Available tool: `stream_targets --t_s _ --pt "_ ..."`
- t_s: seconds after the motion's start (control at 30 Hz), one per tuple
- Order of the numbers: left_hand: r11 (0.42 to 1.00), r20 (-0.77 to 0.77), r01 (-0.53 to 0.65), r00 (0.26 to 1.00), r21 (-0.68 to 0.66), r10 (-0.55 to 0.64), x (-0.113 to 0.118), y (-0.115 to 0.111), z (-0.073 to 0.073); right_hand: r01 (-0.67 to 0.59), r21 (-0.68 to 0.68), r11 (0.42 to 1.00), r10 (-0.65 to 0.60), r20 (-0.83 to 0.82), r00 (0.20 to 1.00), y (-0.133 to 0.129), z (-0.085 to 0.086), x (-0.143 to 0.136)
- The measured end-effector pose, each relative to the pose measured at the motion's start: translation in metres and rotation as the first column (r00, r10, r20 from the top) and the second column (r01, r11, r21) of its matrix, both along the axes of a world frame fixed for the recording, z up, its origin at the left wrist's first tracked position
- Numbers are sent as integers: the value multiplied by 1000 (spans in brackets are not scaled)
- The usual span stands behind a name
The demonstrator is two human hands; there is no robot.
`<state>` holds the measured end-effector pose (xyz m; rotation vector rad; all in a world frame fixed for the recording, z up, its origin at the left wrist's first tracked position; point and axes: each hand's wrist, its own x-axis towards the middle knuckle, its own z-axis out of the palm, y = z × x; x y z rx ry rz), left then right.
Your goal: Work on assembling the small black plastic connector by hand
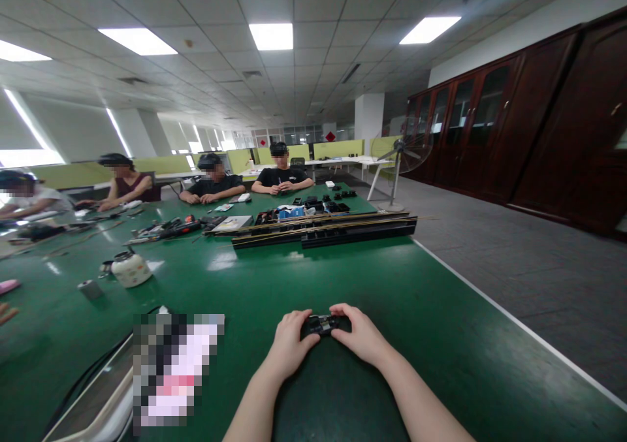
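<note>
green bench (406, 279): small black device (323, 328) at or just above surface, between left hand (290, 343) and right hand (360, 335); grip of each narrow, holding one end. work judged part-done: inner parts (325, 321) look exposed; remaining steps cannot be told.

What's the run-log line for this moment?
device: dark; left grip: on its left end; right grip: on its right end; beyond: black rails on table

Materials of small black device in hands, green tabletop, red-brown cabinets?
Small black oblong device: probably dull plastic, from its dark shell; too small to confirm. Glossy green tabletop: likely coated, since it mirrors light; core unclear. Dark red-brown cabinets: apparently varnished wood or veneer, by colour and sheen.
</note>
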<state>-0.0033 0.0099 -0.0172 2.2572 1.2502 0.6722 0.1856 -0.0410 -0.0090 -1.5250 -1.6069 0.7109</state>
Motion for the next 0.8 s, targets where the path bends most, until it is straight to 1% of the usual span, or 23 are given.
stream_targets --t_s 0.13,0.27,0.53,0.8 --pt "1000 -40 2 999 2 -2 0 -1 2 0 -13 1000 0 15 1000 -1 2 0" --pt "1000 -48 4 999 21 -3 0 -3 4 -5 -16 1000 5 26 1000 -1 5 -1" --pt "1000 -23 -10 1000 25 11 -1 -3 0 3 -28 1000 -1 61 998 -2 8 -1" --pt "1000 40 1 999 10 -1 -2 0 -2 -5 -23 1000 6 66 998 -2 7 -1"
